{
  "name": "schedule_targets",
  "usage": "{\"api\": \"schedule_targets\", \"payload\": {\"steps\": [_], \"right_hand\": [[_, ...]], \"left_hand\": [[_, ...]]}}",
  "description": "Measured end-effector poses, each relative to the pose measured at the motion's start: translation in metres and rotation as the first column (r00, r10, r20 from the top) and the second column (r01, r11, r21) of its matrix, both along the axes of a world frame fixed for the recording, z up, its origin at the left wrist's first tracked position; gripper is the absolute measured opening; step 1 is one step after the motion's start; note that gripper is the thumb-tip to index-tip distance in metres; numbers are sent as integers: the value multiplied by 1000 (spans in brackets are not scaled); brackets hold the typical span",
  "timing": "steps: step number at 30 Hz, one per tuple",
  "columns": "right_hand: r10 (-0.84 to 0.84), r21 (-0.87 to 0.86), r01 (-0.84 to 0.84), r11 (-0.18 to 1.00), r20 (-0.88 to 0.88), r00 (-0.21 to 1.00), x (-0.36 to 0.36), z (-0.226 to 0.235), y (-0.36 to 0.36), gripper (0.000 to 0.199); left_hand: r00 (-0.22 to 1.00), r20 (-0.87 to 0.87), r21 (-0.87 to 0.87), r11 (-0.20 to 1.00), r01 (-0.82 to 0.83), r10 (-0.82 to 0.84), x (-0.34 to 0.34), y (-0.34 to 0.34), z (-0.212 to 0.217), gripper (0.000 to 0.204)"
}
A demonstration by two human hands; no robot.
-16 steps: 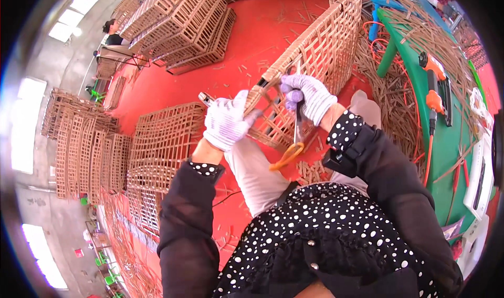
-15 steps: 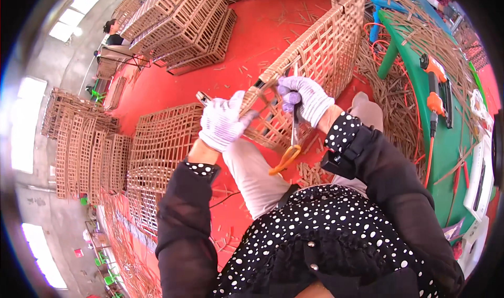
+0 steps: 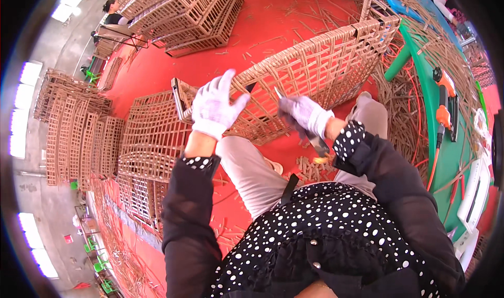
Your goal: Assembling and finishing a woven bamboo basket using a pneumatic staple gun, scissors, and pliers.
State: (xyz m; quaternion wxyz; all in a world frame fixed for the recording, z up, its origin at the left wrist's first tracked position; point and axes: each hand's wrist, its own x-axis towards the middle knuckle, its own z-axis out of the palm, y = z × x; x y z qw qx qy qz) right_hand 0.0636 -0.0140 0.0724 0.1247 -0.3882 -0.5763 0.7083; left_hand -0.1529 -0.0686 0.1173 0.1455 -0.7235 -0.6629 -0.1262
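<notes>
Woven rattan panel across the lap, long axis running lower left to upper right

The woven panel (image 3: 315, 67) lies tilted, far end pointing up-right. Right hand (image 3: 304, 114) is clenched around an orange-handled cutter (image 3: 315, 143) at its near edge; left hand (image 3: 214, 106) has fingers spread, just left of that grip, over the panel's corner

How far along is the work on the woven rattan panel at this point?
The woven panel looks fully latticed, and finished panels lie stacked on the red floor. In hand: the right hand works a cutter with orange handles at the panel's lower edge; the left hand is open beside it, gripping nothing. Left, probably: trimming along that edge; offcuts lie below.
</notes>
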Motion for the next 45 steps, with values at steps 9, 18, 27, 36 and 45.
{"api": "schedule_targets", "payload": {"steps": [9, 18, 27, 36, 45], "right_hand": [[-97, -257, 88, 962, -23, 995, -19, 29, 9, 32], [-169, -2, 169, 986, -12, 986, -21, 22, 6, 29], [43, -106, -41, 994, 15, 999, -24, 57, 10, 28], [-8, -31, 12, 999, 121, 993, -4, 19, 17, 28], [-189, -132, 173, 976, -119, 975, 2, 39, -16, 25]], "left_hand": [[992, -26, 44, 991, -124, 125, 22, 17, -10, 55], [995, -102, 242, 970, 34, -9, 16, 19, -24, 43], [978, -105, 249, 947, 201, -180, -27, 16, -13, 40], [975, -147, 29, 984, 175, -169, -70, -8, 13, 50], [994, -20, 255, 961, 109, -108, 20, 4, -14, 49]]}}
